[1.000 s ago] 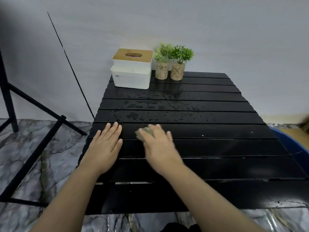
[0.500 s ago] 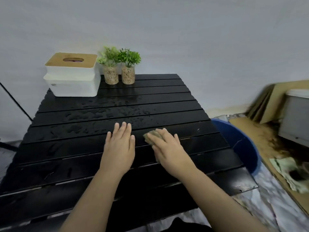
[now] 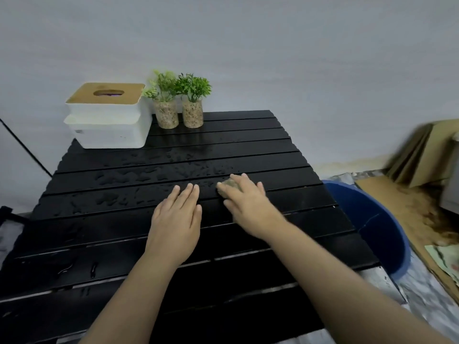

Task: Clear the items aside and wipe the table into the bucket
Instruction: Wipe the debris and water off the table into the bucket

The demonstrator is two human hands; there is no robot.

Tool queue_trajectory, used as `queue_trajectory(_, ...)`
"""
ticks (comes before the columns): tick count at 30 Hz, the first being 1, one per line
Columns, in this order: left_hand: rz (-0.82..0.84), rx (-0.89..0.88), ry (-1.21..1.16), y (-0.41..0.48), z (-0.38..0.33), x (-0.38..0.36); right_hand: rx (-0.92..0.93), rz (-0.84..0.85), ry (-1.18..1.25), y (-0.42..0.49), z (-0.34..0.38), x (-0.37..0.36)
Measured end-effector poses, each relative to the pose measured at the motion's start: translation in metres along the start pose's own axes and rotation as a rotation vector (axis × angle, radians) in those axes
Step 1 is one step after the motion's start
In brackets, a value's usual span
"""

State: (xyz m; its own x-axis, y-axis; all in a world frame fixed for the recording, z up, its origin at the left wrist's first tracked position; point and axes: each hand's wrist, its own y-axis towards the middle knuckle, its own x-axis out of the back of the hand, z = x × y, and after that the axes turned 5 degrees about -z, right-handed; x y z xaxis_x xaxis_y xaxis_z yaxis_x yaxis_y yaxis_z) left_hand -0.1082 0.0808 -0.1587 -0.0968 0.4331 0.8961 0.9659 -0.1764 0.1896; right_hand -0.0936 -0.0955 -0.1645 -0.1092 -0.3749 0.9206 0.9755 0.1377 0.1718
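Observation:
A black slatted table (image 3: 260,150) carries water drops across its middle slats. My right hand (image 3: 246,204) presses a small greenish-tan cloth (image 3: 229,186) flat against the table; only the cloth's far edge shows past my fingers. My left hand (image 3: 177,218) lies flat on the table just left of it, fingers straight and together. A blue bucket (image 3: 372,219) stands on the floor against the table's right edge. A white tissue box with a wooden lid (image 3: 108,117) and two small potted plants (image 3: 177,103) stand along the table's far edge.
Cardboard sheets (image 3: 422,155) lean on the wall at the right, with more cardboard flat on the floor behind the bucket. A black stand's leg (image 3: 24,147) runs along the left. The floor is marbled grey.
My view swung right, bringing the bucket and cardboard into sight. Both hands slid rightward and a little farther across the table, with the cloth still under my right hand.

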Motion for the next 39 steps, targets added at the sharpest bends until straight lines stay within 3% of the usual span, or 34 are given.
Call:
queue_trajectory(2, 0.004, 0.025, 0.03, 0.012, 0.022, 0.007, -0.051, -0.013, 0.006, 0.008, -0.036, 0.011)
queue_trajectory(5, 0.053, 0.121, 0.096, 0.031, 0.065, 0.018, -0.413, -0.142, -0.039, 0.025, -0.097, 0.034)
queue_trajectory(7, 0.096, 0.152, 0.129, 0.038, 0.087, 0.022, -0.543, -0.228, -0.116, 0.035, -0.095, 0.033)
queue_trajectory(9, 0.12, 0.131, 0.154, 0.041, 0.096, 0.022, -0.404, -0.265, -0.156, 0.04, -0.055, 0.013)
queue_trajectory(12, 0.118, 0.111, 0.166, 0.041, 0.098, 0.02, 0.031, -0.124, -0.044, 0.03, 0.043, -0.024)
queue_trajectory(15, 0.116, 0.117, 0.159, 0.041, 0.1, 0.02, 0.186, 0.01, 0.04, 0.02, 0.086, -0.032)
queue_trajectory(18, 0.127, 0.109, 0.14, 0.044, 0.099, 0.021, 0.087, -0.04, 0.003, 0.036, 0.037, -0.022)
queue_trajectory(21, 0.101, 0.108, 0.086, 0.041, 0.106, 0.031, -0.308, -0.183, -0.057, 0.053, -0.018, -0.002)
queue_trajectory(23, 0.057, 0.128, 0.106, 0.034, 0.124, 0.044, -0.449, -0.21, -0.098, 0.057, -0.015, -0.004)
queue_trajectory(25, 0.042, 0.174, 0.141, 0.024, 0.147, 0.057, -0.369, -0.177, -0.125, 0.058, 0.028, -0.022)
queue_trajectory(29, 0.085, 0.248, 0.196, 0.013, 0.173, 0.063, 0.105, -0.027, 0.013, 0.037, 0.153, -0.067)
queue_trajectory(32, 0.098, 0.219, 0.165, 0.016, 0.178, 0.062, 0.262, 0.043, 0.046, 0.038, 0.157, -0.067)
queue_trajectory(34, 0.083, 0.15, 0.065, 0.02, 0.189, 0.069, 0.235, 0.029, 0.018, 0.057, 0.126, -0.061)
queue_trajectory(37, 0.112, 0.092, -0.174, 0.026, 0.225, 0.091, -0.051, -0.007, -0.023, 0.092, 0.09, -0.049)
queue_trajectory(39, 0.154, 0.096, -0.205, 0.027, 0.252, 0.102, -0.106, -0.038, -0.02, 0.096, 0.102, -0.052)
